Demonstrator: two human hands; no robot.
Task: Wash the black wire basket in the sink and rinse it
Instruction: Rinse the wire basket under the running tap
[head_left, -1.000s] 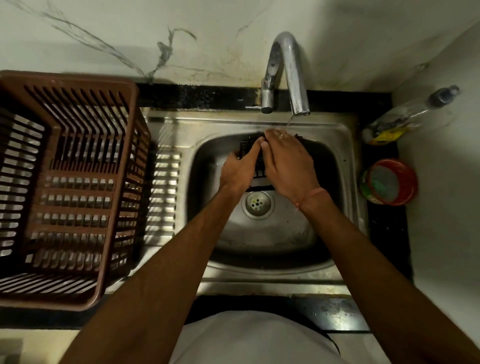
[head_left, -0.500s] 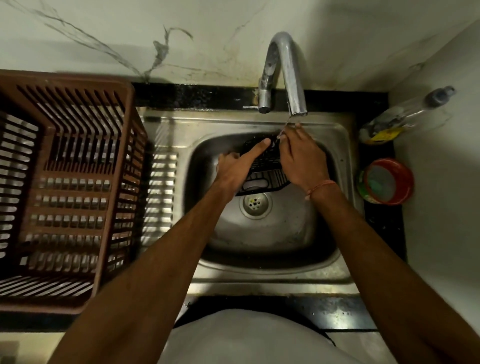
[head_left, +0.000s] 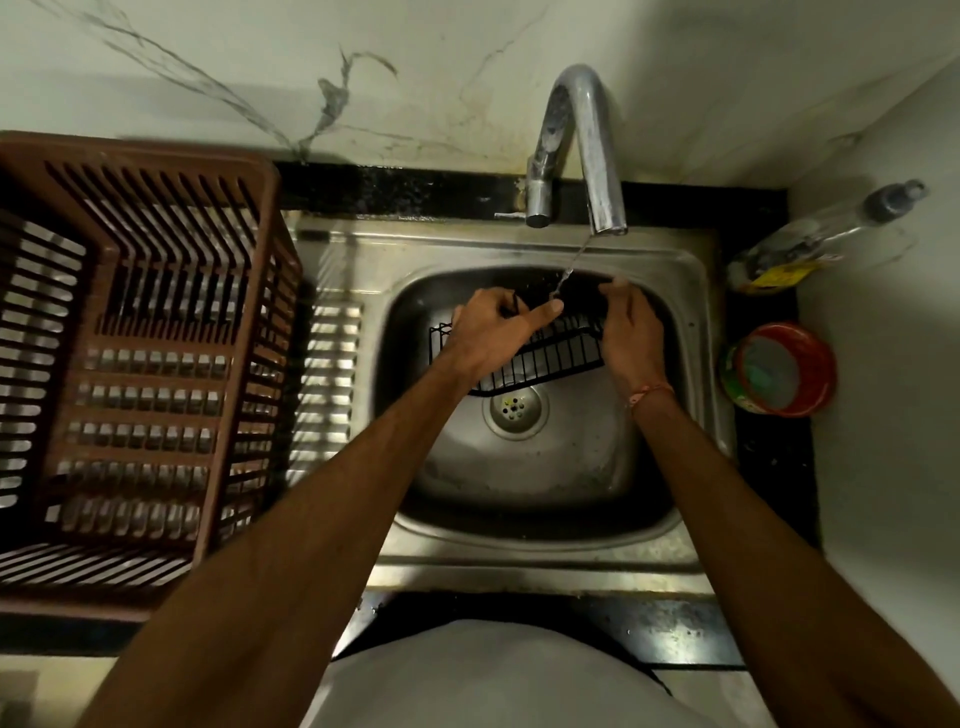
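Basket (head_left: 540, 358), pinched by left hand (head_left: 488, 332) and right hand (head_left: 631, 338) at sink's (head_left: 691, 291) 12 o'clock, may slip: wet wire.

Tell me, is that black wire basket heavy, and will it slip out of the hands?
Probably light: the black wire basket is mostly thin wires with open gaps. It looks stiff, keeping its shape while the left hand and right hand hold it. It may be slippery, since water from the tap falls on it.

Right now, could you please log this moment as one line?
wire basket in sink | both hands grip it | tap running
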